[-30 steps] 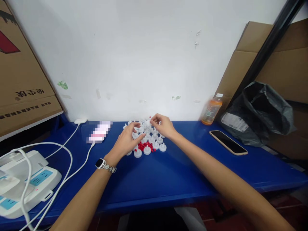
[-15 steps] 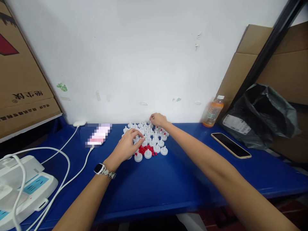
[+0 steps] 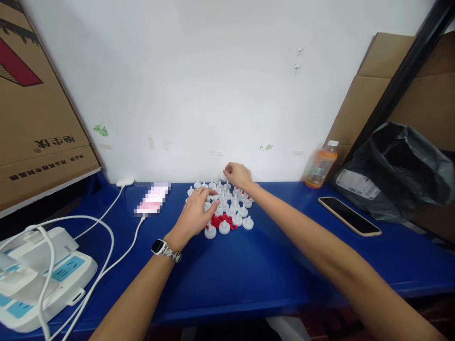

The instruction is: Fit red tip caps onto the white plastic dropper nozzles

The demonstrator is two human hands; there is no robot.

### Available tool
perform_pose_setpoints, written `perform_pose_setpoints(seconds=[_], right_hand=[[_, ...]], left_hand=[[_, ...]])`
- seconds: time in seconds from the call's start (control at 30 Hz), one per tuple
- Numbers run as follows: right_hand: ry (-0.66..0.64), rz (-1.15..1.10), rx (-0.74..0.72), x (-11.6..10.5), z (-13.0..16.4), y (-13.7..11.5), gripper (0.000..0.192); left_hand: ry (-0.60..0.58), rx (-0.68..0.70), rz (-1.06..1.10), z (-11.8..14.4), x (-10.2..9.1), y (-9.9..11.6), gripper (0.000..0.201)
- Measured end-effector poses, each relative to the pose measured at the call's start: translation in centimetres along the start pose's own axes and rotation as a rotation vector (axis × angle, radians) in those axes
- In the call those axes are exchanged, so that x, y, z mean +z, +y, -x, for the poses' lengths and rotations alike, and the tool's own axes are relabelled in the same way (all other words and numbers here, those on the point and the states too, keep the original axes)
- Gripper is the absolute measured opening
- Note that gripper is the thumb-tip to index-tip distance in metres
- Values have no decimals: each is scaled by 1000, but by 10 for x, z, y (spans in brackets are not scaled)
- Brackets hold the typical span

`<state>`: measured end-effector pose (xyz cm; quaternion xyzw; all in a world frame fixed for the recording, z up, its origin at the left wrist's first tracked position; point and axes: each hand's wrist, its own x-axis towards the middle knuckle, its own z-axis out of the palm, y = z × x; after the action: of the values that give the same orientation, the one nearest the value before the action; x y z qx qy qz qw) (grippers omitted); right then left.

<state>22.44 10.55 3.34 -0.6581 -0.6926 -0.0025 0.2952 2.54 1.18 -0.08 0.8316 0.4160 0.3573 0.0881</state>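
Observation:
Several white nozzle caps (image 3: 248, 223) stand spouts up in a cluster on the blue table near the wall. Small red tips (image 3: 223, 220) lie in a pile at the cluster's front, and a few caps on the right side have red tips on their spouts. My left hand (image 3: 199, 208) hovers over the left part of the cluster, thumb and fingers apart, with caps under and between them. At the back, my right hand (image 3: 239, 175) pinches a white cap (image 3: 222, 176), raised by the wall and partly covered by the fingers.
On the left are a power strip (image 3: 76, 272) with white cables and a charging phone (image 3: 153, 199), its screen blurred. To the right are an orange drink bottle (image 3: 322, 166), another phone (image 3: 350, 216) and a dark plastic bag (image 3: 394, 170). Cardboard boxes (image 3: 42, 113) flank the table.
The view has shifted slightly, so everything sits further right. My right hand has lifted a little with a white cap at its fingertips. My left thumb and fingers have spread slightly.

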Motion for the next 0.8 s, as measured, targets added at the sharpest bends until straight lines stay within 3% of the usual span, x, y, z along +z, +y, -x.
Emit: perform_pose_setpoints(seconds=[0.07,0.2,0.33,0.5,0.67,0.8], right_hand=[[41,-208,-35,-11,27,-5,18],[-73,-684,-138,-25,81,-15,20],[-90,-766,-204,-33,111,-19,21],[-88,-572,-273,-38,121,-18,28],[-129,-885,-131,-25,118,-25,43],[-240,-1048,9,-22,112,-28,47]], left_hand=[[49,-6,4,1,1,3,32],[66,-15,44,1,4,9,41],[-19,35,112,1,5,11,36],[-17,155,131,3,-4,17,38],[19,282,-47,2,-16,29,35],[39,227,-22,1,-16,31,35]])
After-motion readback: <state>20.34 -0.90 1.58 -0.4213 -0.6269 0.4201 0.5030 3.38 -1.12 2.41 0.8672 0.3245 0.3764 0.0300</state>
